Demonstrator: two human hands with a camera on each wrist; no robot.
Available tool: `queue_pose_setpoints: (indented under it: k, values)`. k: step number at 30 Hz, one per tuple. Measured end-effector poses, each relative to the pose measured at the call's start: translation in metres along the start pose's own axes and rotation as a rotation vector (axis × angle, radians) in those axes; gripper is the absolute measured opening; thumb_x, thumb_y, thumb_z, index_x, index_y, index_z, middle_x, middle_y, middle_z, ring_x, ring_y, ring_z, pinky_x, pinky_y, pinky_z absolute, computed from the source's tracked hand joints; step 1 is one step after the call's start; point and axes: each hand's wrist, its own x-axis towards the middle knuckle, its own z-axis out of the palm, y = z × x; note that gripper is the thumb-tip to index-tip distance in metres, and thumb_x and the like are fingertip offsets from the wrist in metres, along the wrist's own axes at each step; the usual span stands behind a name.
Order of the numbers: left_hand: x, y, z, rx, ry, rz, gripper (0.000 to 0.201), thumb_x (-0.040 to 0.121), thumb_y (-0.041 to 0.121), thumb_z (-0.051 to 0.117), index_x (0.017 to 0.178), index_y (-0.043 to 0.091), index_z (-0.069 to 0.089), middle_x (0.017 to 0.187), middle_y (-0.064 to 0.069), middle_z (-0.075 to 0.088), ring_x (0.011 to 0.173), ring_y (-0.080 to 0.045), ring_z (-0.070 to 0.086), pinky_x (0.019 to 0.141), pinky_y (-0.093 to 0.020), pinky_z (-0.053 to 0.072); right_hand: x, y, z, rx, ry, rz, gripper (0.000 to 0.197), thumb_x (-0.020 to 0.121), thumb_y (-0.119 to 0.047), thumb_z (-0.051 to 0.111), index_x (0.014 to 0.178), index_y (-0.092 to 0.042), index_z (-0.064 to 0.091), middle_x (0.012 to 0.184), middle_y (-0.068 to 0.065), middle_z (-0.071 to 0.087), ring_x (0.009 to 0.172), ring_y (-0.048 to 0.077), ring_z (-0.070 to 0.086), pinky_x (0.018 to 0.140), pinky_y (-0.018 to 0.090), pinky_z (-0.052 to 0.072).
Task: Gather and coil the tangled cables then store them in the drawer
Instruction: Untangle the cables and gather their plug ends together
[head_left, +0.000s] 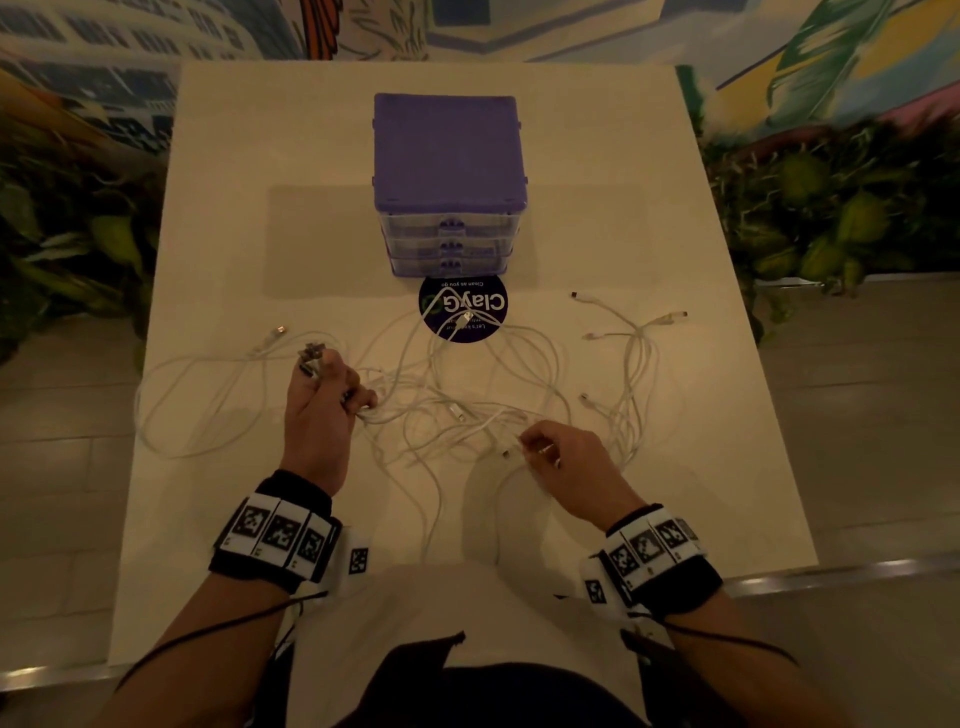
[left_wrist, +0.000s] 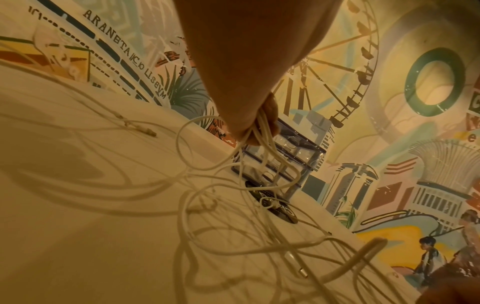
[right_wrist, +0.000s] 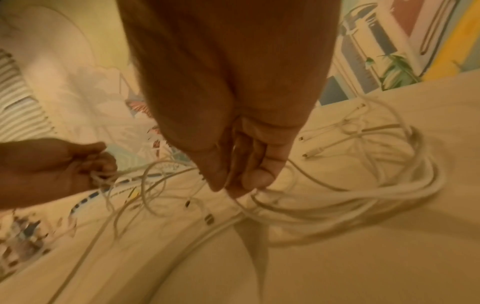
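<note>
Between both hands' grip — left hand (head_left: 322, 410), right hand (head_left: 569, 457) — cables (head_left: 457, 410)

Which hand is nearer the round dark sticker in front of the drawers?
Left. The left hand grips cables to the left of the round dark sticker, just nearer the person. The right hand pinches cables farther toward the person, slightly right.

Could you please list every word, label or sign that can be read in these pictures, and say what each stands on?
"ClayGo", upside down to the wearer: round dark sticker on the white table.
"Clean as you go": same sticker, above the logo.
Smaller line on the sticker: too blurred to read.
"ARANETA COLISEUM": painted wall mural.
Square black-and-white marker codes on the wrist bands: patterns, no words.
</note>
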Motion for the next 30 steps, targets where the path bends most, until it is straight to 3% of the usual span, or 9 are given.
queue_pose_setpoints:
  k: [3, 6, 8, 12, 15, 18, 22, 26, 30]
  values:
    - [0.000, -0.001, 0.000, 0.004, 0.012, 0.000, 0.024, 0.103, 0.025, 0.038, 0.080, 0.018, 0.041, 0.068, -0.002, 0.036, 0.058, -0.012, 0.036, 0.064, -0.027, 0.047, 0.000, 0.000, 0.006, -0.036, 0.129, -0.022, 0.015, 0.084, -0.009, 0.065, 0.088, -0.018, 0.054, 0.090, -0.001, 0.056, 0.068, 0.013, 0.053, 0.064, 0.024, 0.045]
    - [-0.001, -0.001, 0.001, 0.004, 0.011, 0.002, 0.024, 0.103, 0.025, 0.038, 0.080, 0.018, 0.041, 0.067, -0.001, 0.036, 0.056, -0.010, 0.035, 0.064, -0.028, 0.046, 0.000, -0.008, 0.017, -0.161, 0.095, -0.110, 0.015, 0.082, -0.012, 0.066, 0.077, -0.018, 0.053, 0.082, -0.003, 0.052, 0.068, 0.016, 0.050, 0.064, 0.034, 0.048]
    - [-0.002, -0.001, 0.002, 0.006, 0.003, 0.005, 0.023, 0.103, 0.025, 0.038, 0.081, 0.018, 0.040, 0.067, 0.000, 0.036, 0.055, -0.010, 0.034, 0.065, -0.028, 0.045, 0.001, -0.012, 0.026, -0.254, 0.063, -0.119, 0.009, 0.084, -0.021, 0.064, 0.081, -0.016, 0.057, 0.085, -0.002, 0.055, 0.073, 0.021, 0.055, 0.065, 0.036, 0.049]
    - [-0.004, -0.001, 0.004, 0.027, -0.027, 0.025, 0.023, 0.103, 0.025, 0.038, 0.081, 0.018, 0.039, 0.065, 0.003, 0.036, 0.055, -0.009, 0.033, 0.064, -0.027, 0.043, 0.006, -0.016, 0.042, -0.412, 0.067, -0.099, 0.019, 0.093, -0.032, 0.054, 0.095, -0.013, 0.058, 0.101, 0.005, 0.057, 0.081, 0.027, 0.061, 0.060, 0.034, 0.044]
    - [-0.005, -0.002, 0.007, 0.056, -0.050, 0.051, 0.023, 0.103, 0.024, 0.037, 0.081, 0.019, 0.039, 0.062, 0.009, 0.038, 0.057, -0.008, 0.034, 0.063, -0.025, 0.043, 0.006, -0.018, 0.046, -0.426, 0.113, -0.096, 0.016, 0.096, -0.025, 0.049, 0.099, -0.010, 0.055, 0.103, 0.008, 0.057, 0.076, 0.033, 0.062, 0.055, 0.032, 0.038]
    - [-0.006, -0.002, 0.009, 0.077, -0.069, 0.069, 0.022, 0.103, 0.023, 0.037, 0.082, 0.019, 0.040, 0.063, 0.009, 0.039, 0.058, -0.008, 0.035, 0.064, -0.026, 0.043, 0.006, -0.017, 0.045, -0.401, 0.119, -0.066, 0.017, 0.097, -0.021, 0.047, 0.107, -0.009, 0.052, 0.107, 0.010, 0.056, 0.077, 0.034, 0.062, 0.056, 0.033, 0.039]
    - [-0.007, 0.000, 0.011, 0.116, -0.114, 0.093, 0.023, 0.103, 0.023, 0.038, 0.080, 0.019, 0.039, 0.061, 0.010, 0.037, 0.056, -0.009, 0.032, 0.063, -0.027, 0.041, 0.003, -0.021, 0.041, -0.385, 0.069, -0.048, 0.012, 0.092, -0.007, 0.049, 0.103, -0.009, 0.049, 0.104, 0.012, 0.053, 0.081, 0.035, 0.060, 0.060, 0.039, 0.045]
    - [-0.009, 0.006, 0.013, 0.191, -0.130, 0.117, 0.023, 0.104, 0.020, 0.036, 0.081, 0.019, 0.039, 0.059, 0.013, 0.038, 0.054, -0.007, 0.034, 0.063, -0.026, 0.042, -0.012, -0.039, 0.015, -0.199, 0.138, -0.129, 0.007, 0.089, -0.006, 0.051, 0.094, -0.010, 0.052, 0.090, 0.007, 0.054, 0.074, 0.023, 0.052, 0.064, 0.036, 0.046]
    - [-0.013, 0.011, 0.017, 0.211, -0.175, 0.142, 0.015, 0.100, 0.021, 0.039, 0.086, 0.018, 0.041, 0.071, 0.001, 0.036, 0.062, -0.009, 0.036, 0.067, -0.029, 0.041, -0.031, -0.065, -0.016, -0.085, 0.267, -0.311, 0.010, 0.093, -0.010, 0.053, 0.101, -0.010, 0.059, 0.092, 0.003, 0.056, 0.077, 0.012, 0.050, 0.070, 0.024, 0.046]
